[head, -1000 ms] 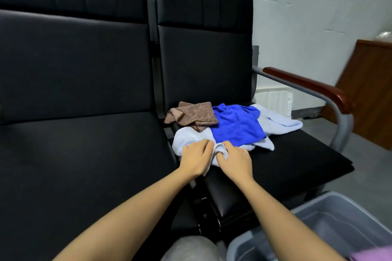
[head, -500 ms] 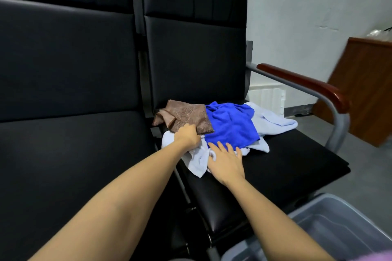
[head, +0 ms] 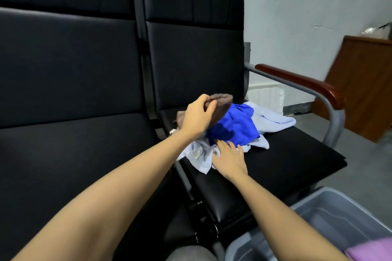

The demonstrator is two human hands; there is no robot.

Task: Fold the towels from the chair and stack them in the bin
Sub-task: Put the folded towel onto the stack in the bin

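Note:
A pile of towels lies on the right black chair seat [head: 286,154]. My left hand [head: 198,117] is shut on the brown towel [head: 221,105] and holds it lifted above the pile. Under it lies a bright blue towel [head: 235,127], and beneath that a pale blue towel [head: 273,121] spreads to the right and toward the seat's front-left corner. My right hand [head: 230,159] rests flat, fingers apart, on the near part of the pale towel. The grey bin [head: 331,216] sits on the floor at the lower right.
A second black seat [head: 74,165] adjoins on the left. The right chair has a metal armrest with a wooden top [head: 301,82]. A purple cloth [head: 373,250] shows at the bin's near corner. A wooden cabinet [head: 364,82] stands at the far right.
Both hands let go of the pale towel's bunched edge. My left hand moved up to the brown towel, gripped it and lifted it. My right hand flattened on the pale towel.

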